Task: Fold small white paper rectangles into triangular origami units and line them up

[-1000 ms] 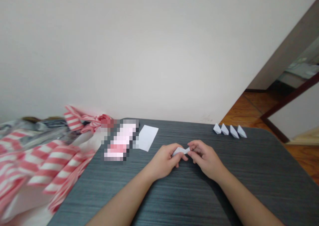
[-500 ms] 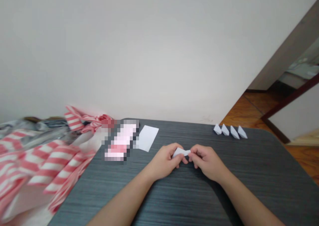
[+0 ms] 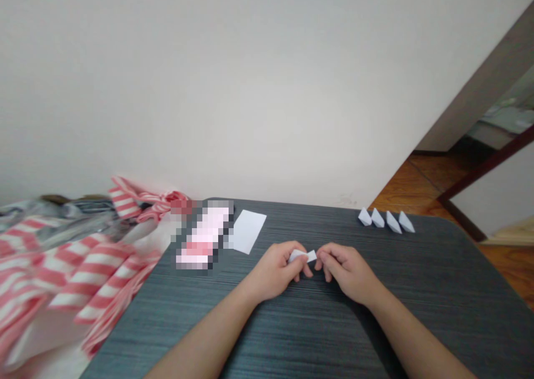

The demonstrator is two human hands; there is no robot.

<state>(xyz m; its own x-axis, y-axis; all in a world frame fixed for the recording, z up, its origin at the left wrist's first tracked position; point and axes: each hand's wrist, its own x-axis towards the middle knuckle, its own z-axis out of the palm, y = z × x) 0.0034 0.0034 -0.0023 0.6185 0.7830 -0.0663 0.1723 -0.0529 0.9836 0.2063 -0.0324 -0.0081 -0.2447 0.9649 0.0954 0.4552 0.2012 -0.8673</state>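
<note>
A small folded piece of white paper [image 3: 311, 256] is pinched between the thumb and fingers of my left hand [image 3: 278, 267]. Its narrow free end sticks out to the right, while the other part is half hidden by my fingers. My right hand [image 3: 342, 267] is just beside that end, a slight gap away, with its fingers curled in and thumb against them; nothing shows in its grasp. Further back on the right, several folded white paper shapes [image 3: 377, 218] with pointed ends stand in a row. A flat white sheet of paper [image 3: 248, 232] lies back left of my hands.
The dark wood-grained table [image 3: 300, 334] meets a pale wall [image 3: 267, 89] at the back. A pixelated pink and white rectangle [image 3: 204, 235] lies near the left edge. Red-and-white striped cloth [image 3: 83, 273] is heaped left of the table. Wooden floor [image 3: 400, 181] shows at right.
My right fingers have let go of the paper's right end and sit slightly apart from it. My left hand still holds the paper, in nearly the same place.
</note>
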